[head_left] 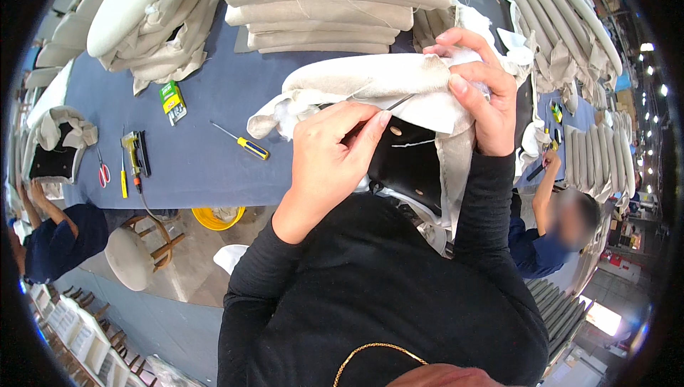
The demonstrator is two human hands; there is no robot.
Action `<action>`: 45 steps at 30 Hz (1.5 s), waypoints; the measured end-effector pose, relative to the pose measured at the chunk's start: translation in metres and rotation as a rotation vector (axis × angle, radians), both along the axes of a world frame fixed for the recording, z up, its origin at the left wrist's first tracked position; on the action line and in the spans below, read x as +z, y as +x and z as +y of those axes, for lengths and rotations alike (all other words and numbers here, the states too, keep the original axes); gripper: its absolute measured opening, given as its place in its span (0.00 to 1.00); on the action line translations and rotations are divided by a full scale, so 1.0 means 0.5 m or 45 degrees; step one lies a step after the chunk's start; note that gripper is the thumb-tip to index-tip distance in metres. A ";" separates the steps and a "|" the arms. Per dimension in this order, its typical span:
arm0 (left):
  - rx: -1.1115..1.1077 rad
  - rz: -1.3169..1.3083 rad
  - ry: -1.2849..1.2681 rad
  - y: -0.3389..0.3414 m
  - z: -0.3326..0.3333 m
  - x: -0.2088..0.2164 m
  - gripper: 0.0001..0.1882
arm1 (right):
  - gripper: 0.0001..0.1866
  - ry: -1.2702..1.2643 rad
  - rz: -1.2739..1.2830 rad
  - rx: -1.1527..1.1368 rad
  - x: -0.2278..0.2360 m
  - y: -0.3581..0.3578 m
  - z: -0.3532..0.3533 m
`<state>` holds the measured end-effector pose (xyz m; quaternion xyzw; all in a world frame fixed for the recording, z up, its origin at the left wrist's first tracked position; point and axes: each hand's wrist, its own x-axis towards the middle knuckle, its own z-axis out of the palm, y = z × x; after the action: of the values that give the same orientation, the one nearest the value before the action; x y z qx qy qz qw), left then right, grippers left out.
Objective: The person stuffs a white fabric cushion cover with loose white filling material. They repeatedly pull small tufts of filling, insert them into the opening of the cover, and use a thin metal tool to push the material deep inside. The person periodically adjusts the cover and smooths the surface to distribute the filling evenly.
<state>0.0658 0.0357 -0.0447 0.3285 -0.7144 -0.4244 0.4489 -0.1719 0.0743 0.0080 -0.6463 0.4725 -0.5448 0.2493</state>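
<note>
A beige upholstered seat cushion is tilted up in front of me. White filling shows at its ends, and its black underside faces me. My left hand is closed, its thumb and fingers pinching a thin dark metal rod whose tip lies against the cover's pale fabric. Whether the rod is a needle or a tool shaft cannot be told. At the cushion's right end, my right hand grips the cover and filling between thumb and fingers. A loose fabric strip hangs below it.
On the blue table lie a yellow-handled screwdriver, a green-yellow box, a staple gun with hose and red-handled scissors. Cushion stacks stand behind. A yellow bucket is below. Co-workers flank me.
</note>
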 end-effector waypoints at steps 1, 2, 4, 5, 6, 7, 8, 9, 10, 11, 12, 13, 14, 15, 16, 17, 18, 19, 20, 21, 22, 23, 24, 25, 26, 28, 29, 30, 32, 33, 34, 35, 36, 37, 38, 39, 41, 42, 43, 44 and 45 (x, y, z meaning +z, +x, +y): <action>-0.009 -0.006 0.013 0.000 0.005 -0.002 0.06 | 0.06 -0.006 0.006 0.000 0.000 -0.006 0.001; -0.019 -0.012 0.025 0.000 0.009 -0.005 0.06 | 0.06 -0.013 0.011 -0.001 -0.001 -0.011 0.003; -0.027 0.026 0.099 0.007 0.025 -0.021 0.05 | 0.06 -0.024 0.001 -0.009 -0.002 -0.021 0.006; -0.028 0.046 0.145 0.008 0.033 -0.026 0.05 | 0.06 -0.020 -0.013 -0.012 -0.005 -0.022 0.009; -0.036 0.062 0.128 0.005 0.036 -0.026 0.05 | 0.05 -0.017 -0.028 -0.013 -0.007 -0.023 0.013; -0.043 0.078 0.111 0.001 0.039 -0.022 0.05 | 0.05 -0.023 -0.024 -0.028 -0.008 -0.022 0.018; -0.040 0.099 0.097 -0.004 0.043 -0.019 0.05 | 0.05 -0.027 -0.018 -0.033 -0.007 -0.022 0.020; -0.054 0.091 0.091 -0.009 0.045 -0.018 0.05 | 0.05 -0.030 -0.011 -0.036 -0.007 -0.022 0.023; -0.068 0.083 0.086 -0.014 0.047 -0.016 0.06 | 0.05 -0.033 -0.014 -0.038 -0.007 -0.022 0.028; -0.078 0.071 0.074 -0.017 0.047 -0.014 0.06 | 0.05 -0.042 -0.020 -0.037 -0.008 -0.020 0.031; -0.069 0.082 0.083 -0.019 0.049 -0.016 0.06 | 0.05 -0.052 -0.027 -0.035 -0.008 -0.018 0.034; -0.061 0.093 0.091 -0.021 0.051 -0.021 0.06 | 0.05 -0.049 -0.025 -0.032 -0.006 -0.015 0.036; -0.059 0.103 0.103 -0.021 0.053 -0.024 0.06 | 0.05 -0.043 -0.024 -0.035 -0.004 -0.012 0.040; -0.048 0.100 0.099 -0.020 0.054 -0.023 0.06 | 0.05 -0.038 -0.022 -0.038 -0.003 -0.010 0.043; -0.037 0.097 0.094 -0.018 0.054 -0.019 0.06 | 0.05 -0.044 -0.005 -0.030 -0.002 -0.008 0.044; -0.025 0.096 0.090 -0.018 0.055 -0.017 0.06 | 0.05 -0.050 0.015 -0.021 -0.001 -0.009 0.045; -0.017 0.108 0.071 -0.019 0.055 -0.016 0.06 | 0.05 -0.056 0.035 -0.010 0.001 -0.009 0.045; -0.008 0.121 0.051 -0.020 0.054 -0.016 0.06 | 0.05 -0.067 0.035 0.003 0.003 -0.006 0.048; 0.000 0.130 0.030 -0.021 0.052 -0.016 0.06 | 0.05 -0.079 0.033 0.014 0.004 0.000 0.052; -0.019 0.111 0.014 -0.017 0.051 -0.014 0.05 | 0.05 -0.092 0.032 0.027 0.004 0.005 0.057; -0.036 0.092 -0.003 -0.008 0.051 -0.010 0.05 | 0.06 -0.093 -0.018 0.072 0.004 0.007 0.063; -0.067 0.067 -0.014 0.000 0.051 -0.008 0.04 | 0.06 -0.089 -0.074 0.103 -0.001 0.004 0.075; -0.092 0.050 -0.051 0.012 0.051 -0.007 0.03 | 0.07 -0.086 -0.130 0.134 -0.008 0.004 0.086; -0.117 0.033 -0.087 0.029 0.051 -0.006 0.03 | 0.16 -0.045 -0.288 0.129 -0.020 0.015 0.094; -0.147 0.010 -0.119 0.046 0.053 -0.003 0.02 | 0.31 0.115 -0.297 0.118 -0.012 0.022 0.104; -0.174 -0.006 -0.101 0.077 0.068 0.002 0.03 | 0.45 0.209 -0.246 0.225 -0.043 0.029 0.111; -0.191 -0.035 -0.082 0.091 0.075 0.007 0.03 | 0.51 0.277 -0.344 0.285 -0.054 0.039 0.124; -0.207 -0.064 -0.063 0.103 0.080 0.014 0.04 | 0.51 0.246 -0.334 0.325 -0.062 0.046 0.129; -0.267 -0.122 -0.056 0.117 0.083 0.034 0.05 | 0.53 0.232 -0.304 0.397 -0.058 0.055 0.141; -0.291 -0.143 -0.056 0.124 0.083 0.042 0.05 | 0.54 0.253 -0.278 0.436 -0.050 0.057 0.145; -0.317 -0.164 -0.056 0.130 0.083 0.053 0.05 | 0.55 0.276 -0.254 0.473 -0.043 0.058 0.149; -0.327 -0.226 -0.070 0.134 0.084 0.069 0.05 | 0.58 0.233 -0.187 0.524 -0.049 0.054 0.143; -0.352 -0.251 -0.073 0.139 0.083 0.077 0.05 | 0.57 0.223 -0.171 0.547 -0.048 0.056 0.141; -0.378 -0.277 -0.076 0.143 0.082 0.082 0.05 | 0.57 0.214 -0.156 0.567 -0.049 0.059 0.142; -0.400 -0.300 -0.083 0.146 0.079 0.089 0.05 | 0.57 0.204 -0.141 0.589 -0.047 0.062 0.140; -0.428 -0.346 -0.111 0.149 0.077 0.096 0.05 | 0.57 0.202 -0.171 0.595 -0.050 0.069 0.141; -0.483 -0.294 -0.109 0.146 0.073 0.104 0.06 | 0.55 0.173 -0.181 0.579 -0.050 0.082 0.143; -0.507 -0.267 -0.111 0.145 0.072 0.108 0.06 | 0.54 0.145 -0.161 0.556 -0.047 0.088 0.144; -0.524 -0.286 -0.105 0.144 0.069 0.114 0.07 | 0.53 0.136 -0.155 0.541 -0.046 0.089 0.145; -0.537 -0.303 -0.097 0.146 0.067 0.120 0.07 | 0.52 0.128 -0.146 0.530 -0.043 0.091 0.144; -0.552 -0.321 -0.088 0.148 0.065 0.124 0.07 | 0.50 0.137 -0.151 0.529 -0.042 0.090 0.142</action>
<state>0.1396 0.0684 0.0172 0.2023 -0.8326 -0.4418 0.2658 -0.1271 0.1453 -0.0130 -0.6825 0.3421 -0.4928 0.4175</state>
